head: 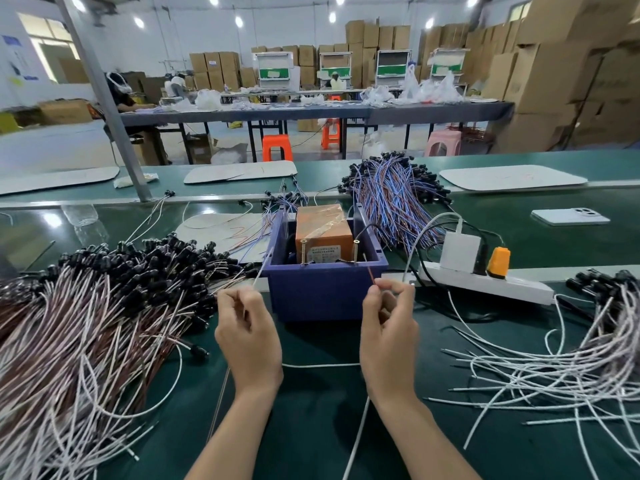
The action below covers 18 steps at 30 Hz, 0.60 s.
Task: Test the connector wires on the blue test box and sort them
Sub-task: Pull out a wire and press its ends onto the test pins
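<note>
Left fingers: the left hand [247, 336] has its fingers curled and pinches the tip of a white wire [262, 271]. The tip points up and away, over the near left corner of the box.
Right fingers: the right hand [389, 336] has its fingers curled and pinches a thin red wire [371, 276]. Its tip leans toward the right screw. I cannot tell if it touches.
Box: the blue test box [325, 294] sits in the middle of the green table [311, 403], just past both hands. Its near wall is just beside the fingertips.
Inside the box: an orange block [323, 233] has two screws [303, 251] standing up at its near edge.
Left pile: a big left pile [86, 323] of white and brown wires with black ends fills the left side. Its edge comes right up beside the left hand.
Right pile: a looser right pile [554, 362] of white wires lies to the right, apart from the right hand.
Far pile: a far pile [391, 199] of blue and red wires lies behind the box, a bit to the right.
Power strip: a white power strip [491, 285] lies just right of the box, with plugs in it.
Phone: a white phone [569, 216] lies far right, well apart.
Open room: bare green table shows between the two arms and between the right arm and the right pile. A loose wire [322, 365] lies across it between the wrists.
</note>
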Motion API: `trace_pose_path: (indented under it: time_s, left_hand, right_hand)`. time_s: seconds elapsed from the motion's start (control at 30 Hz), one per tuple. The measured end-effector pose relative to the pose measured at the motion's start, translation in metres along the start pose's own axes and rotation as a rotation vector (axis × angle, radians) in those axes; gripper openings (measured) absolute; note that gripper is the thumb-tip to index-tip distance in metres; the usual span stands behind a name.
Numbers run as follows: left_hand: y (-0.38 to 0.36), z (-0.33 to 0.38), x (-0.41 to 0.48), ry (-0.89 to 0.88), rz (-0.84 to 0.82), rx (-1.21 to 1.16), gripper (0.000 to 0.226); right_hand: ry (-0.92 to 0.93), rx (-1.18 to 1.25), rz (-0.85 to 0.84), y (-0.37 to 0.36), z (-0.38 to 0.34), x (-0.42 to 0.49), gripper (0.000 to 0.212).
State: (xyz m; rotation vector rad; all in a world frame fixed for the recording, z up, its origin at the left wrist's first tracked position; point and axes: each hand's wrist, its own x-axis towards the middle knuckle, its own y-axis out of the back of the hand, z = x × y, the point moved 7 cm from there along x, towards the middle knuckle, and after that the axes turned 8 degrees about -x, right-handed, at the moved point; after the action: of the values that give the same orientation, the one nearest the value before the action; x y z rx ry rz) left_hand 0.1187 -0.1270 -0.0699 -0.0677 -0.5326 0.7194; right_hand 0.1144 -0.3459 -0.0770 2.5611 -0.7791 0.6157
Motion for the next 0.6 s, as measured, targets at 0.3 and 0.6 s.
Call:
trace_pose_path:
  time_s: [0.3, 0.6]
  left_hand:
    - [-0.011, 0.007, -0.009, -0.08, -0.146, -0.052, 0.042]
    - [-0.024, 0.027, -0.027, -0.395, -0.295, 0.114, 0.035]
  right_hand:
    - [-0.004, 0.059, 0.019, 0.004, 0.0, 0.0, 0.013]
    - [-0.032, 0.041, 0.019, 0.005, 0.001, 0.0, 0.015]
